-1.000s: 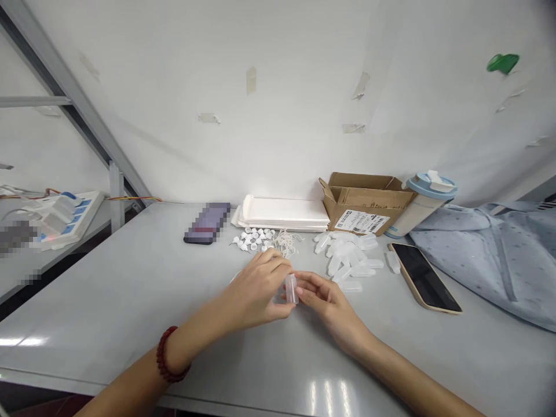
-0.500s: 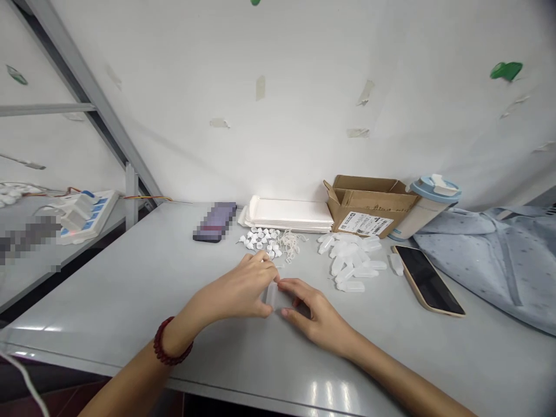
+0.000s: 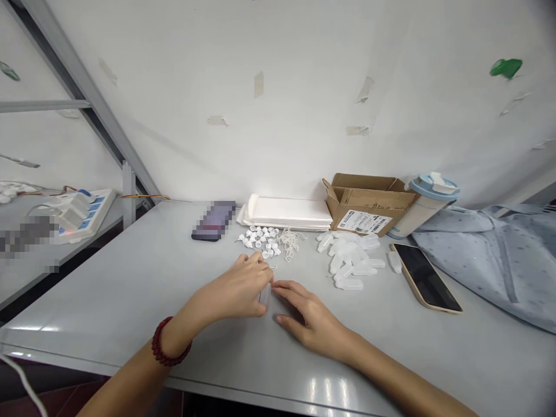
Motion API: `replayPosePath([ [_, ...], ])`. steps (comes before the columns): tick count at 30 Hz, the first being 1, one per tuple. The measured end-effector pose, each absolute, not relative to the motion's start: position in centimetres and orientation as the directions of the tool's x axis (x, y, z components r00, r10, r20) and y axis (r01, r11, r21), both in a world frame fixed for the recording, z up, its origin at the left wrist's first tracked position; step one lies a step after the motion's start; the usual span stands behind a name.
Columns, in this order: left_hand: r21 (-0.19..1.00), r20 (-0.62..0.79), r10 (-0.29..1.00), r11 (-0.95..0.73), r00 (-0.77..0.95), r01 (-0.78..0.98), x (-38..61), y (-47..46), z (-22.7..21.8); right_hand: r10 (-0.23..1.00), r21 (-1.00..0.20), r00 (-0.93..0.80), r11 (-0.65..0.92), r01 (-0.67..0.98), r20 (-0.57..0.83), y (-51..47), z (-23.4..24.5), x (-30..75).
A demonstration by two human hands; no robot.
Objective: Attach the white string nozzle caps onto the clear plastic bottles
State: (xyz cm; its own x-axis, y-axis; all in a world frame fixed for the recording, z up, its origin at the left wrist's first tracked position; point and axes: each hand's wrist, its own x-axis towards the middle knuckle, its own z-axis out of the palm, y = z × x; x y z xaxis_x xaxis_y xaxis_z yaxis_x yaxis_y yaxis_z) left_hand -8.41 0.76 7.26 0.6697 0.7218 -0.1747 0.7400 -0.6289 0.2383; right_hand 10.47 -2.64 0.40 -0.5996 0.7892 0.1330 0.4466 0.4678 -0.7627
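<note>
My left hand (image 3: 241, 286), with a red bead bracelet (image 3: 163, 341) on its wrist, is closed on a small translucent plastic piece (image 3: 265, 296) at the middle of the grey table (image 3: 130, 289). My right hand (image 3: 308, 315) is open beside it, thumb apart from the fingers. Its fingertips are close to the far end of the piece; whether they touch it I cannot tell. Beyond the hands lie several white caps (image 3: 263, 238) and a heap of thin pale loops (image 3: 289, 242). To the right is a pile of similar translucent plastic pieces (image 3: 350, 258).
Along the wall stand a stack of white flat packets (image 3: 286, 212), an open cardboard box (image 3: 369, 202) and a leaning tumbler (image 3: 428, 205). One phone (image 3: 215, 220) lies at left, another phone (image 3: 425, 278) at right beside a blue cloth bag (image 3: 490, 255). A power strip (image 3: 89, 217) sits far left.
My right thumb has drawn away from the plastic piece, widening the gap. My left hand still grips it, shifted slightly left in view. The whole view has moved a little.
</note>
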Motion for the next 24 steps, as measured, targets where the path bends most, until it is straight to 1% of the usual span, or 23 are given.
replayPosePath([
  [7, 0.282, -0.150, 0.710, -0.637, 0.688, 0.718, -8.7, 0.8, 6.9, 0.786, -0.753, -0.603, 0.478, 0.452, 0.137, -2.9, 0.5, 10.4],
  [15, 0.311, -0.177, 0.705, -0.622, 0.686, 0.719, -8.5, 0.5, 7.3, 0.779, -0.746, -0.611, 0.489, 0.452, 0.140, -2.9, 0.6, 10.4],
  [18, 0.330, -0.165, 0.701, -0.624, 0.694, 0.708, -8.6, 0.6, 7.3, 0.775, -0.746, -0.614, 0.496, 0.445, 0.149, -2.9, 0.7, 10.4],
  [21, 0.374, -0.105, 0.710, -0.620, 0.696, 0.689, -8.6, 0.8, 6.9, 0.773, -0.736, -0.608, 0.516, 0.437, 0.181, -2.7, 1.0, 10.5],
  [24, 0.390, 0.023, 0.720, -0.645, 0.693, 0.657, -8.1, 1.3, 6.1, 0.783, -0.686, -0.575, 0.554, 0.471, 0.237, -1.9, 0.8, 11.2],
])
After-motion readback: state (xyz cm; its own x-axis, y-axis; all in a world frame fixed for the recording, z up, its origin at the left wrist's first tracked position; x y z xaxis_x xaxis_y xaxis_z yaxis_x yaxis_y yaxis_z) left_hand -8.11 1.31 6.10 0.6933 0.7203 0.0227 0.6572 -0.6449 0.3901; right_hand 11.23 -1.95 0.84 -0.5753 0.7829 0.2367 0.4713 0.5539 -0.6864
